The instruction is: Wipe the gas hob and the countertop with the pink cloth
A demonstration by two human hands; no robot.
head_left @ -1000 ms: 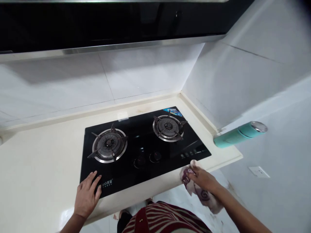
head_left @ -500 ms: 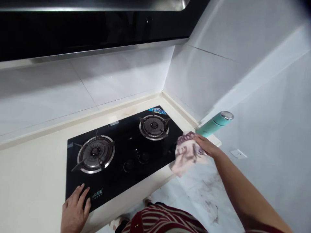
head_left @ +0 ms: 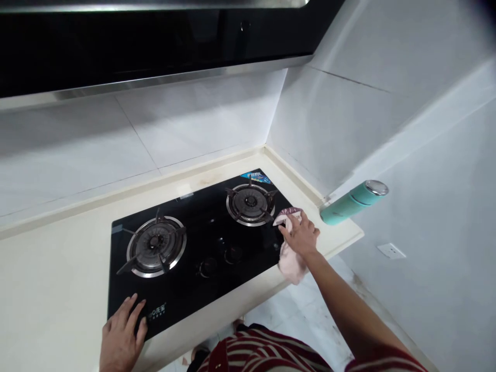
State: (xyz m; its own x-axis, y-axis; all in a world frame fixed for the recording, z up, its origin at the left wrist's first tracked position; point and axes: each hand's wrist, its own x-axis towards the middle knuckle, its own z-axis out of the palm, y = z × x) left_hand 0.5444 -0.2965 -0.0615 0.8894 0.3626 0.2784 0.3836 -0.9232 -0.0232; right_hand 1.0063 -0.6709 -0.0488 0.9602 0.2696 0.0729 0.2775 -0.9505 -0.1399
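The gas hob [head_left: 205, 217] sits in the countertop [head_left: 58, 268] below the range hood [head_left: 155, 46]. Left hand [head_left: 122, 330] at its near left corner; cloth [head_left: 292, 264] beneath right hand [head_left: 300, 236] at its right end; vacuum flask [head_left: 351, 205] farther right on the countertop.

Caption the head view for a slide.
Right hand holds a cloth on the right edge of the stove, left hand at its near left corner.

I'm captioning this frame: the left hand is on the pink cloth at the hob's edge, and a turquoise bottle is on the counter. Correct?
Wrong hand: the head view shows the right hand, not the left hand, on the pink cloth; the rest is right.
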